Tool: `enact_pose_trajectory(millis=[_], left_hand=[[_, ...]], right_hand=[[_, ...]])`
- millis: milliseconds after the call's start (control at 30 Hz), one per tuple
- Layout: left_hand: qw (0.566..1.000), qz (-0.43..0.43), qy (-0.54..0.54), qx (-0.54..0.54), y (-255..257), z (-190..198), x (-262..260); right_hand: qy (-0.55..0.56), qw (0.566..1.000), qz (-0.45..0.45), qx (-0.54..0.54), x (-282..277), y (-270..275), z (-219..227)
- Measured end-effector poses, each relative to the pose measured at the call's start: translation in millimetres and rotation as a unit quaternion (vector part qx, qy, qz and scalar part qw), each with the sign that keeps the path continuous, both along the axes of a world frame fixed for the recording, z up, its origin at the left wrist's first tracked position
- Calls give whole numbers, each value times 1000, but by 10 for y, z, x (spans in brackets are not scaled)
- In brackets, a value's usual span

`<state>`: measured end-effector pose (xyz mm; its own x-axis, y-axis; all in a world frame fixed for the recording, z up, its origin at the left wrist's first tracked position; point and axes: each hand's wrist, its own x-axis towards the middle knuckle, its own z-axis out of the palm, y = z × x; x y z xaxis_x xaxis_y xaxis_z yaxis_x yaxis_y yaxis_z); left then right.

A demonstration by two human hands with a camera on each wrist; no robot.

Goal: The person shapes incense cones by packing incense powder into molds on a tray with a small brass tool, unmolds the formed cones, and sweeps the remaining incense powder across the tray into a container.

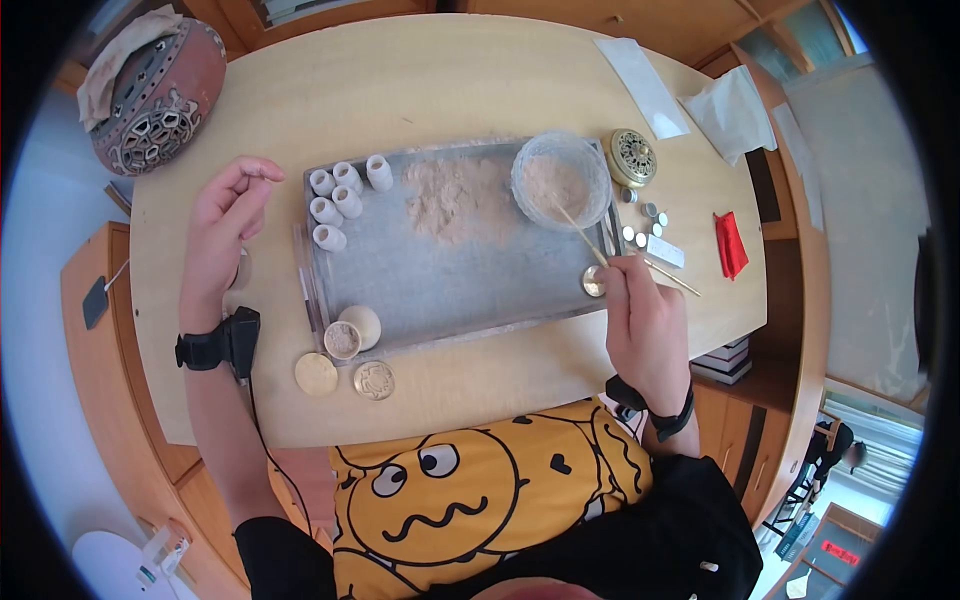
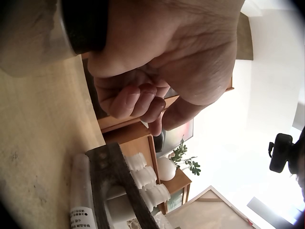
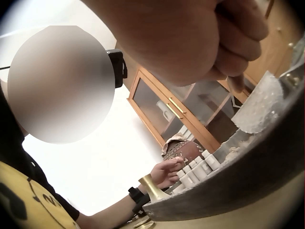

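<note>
My right hand (image 1: 648, 325) pinches a thin gold-coloured rod (image 1: 583, 234) over the tray's right side. The rod slants down into a translucent textured bowl (image 1: 522, 190) of light brown powder (image 1: 553, 178), which hides its lower end. That bowl stands on a grey rectangular tray (image 1: 450, 285), where more loose powder (image 1: 450, 205) is spread. Beside my right fingers lies a round brass piece (image 1: 594, 281). Left of the tray, my left hand (image 1: 235, 208) is raised with loosely curled fingers and holds nothing visible. Small white bottles (image 1: 347, 200) stand nearest it, inside the tray's corner.
A flared brass vessel (image 3: 153, 189) with powder stands at the tray's near left corner. Two gold discs (image 1: 375, 381) lie in front. Right of the tray are a pierced brass burner (image 1: 633, 157), small jars and a red pouch (image 1: 731, 246). A large brown pot (image 1: 165, 100) occupies the far left.
</note>
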<state>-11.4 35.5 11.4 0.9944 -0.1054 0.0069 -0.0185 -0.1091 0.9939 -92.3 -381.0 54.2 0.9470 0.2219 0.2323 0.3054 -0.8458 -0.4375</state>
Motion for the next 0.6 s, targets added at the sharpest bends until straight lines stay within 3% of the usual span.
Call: enact_pose_trajectory(millis=[133, 233, 333, 600], left_hand=[[1000, -18, -3, -15, 6, -9, -9], [1000, -8, 4, -17, -7, -3, -4], [999, -17, 2, -33, 15, -26, -6], [999, -19, 11, -27, 2, -7, -9]], right_hand=[[-10, 990, 96, -106, -43, 174, 41], [4, 979, 96, -179, 41, 207, -64], [-2, 976, 127, -176, 164, 267, -185], [10, 978, 108, -177, 304, 490, -351]])
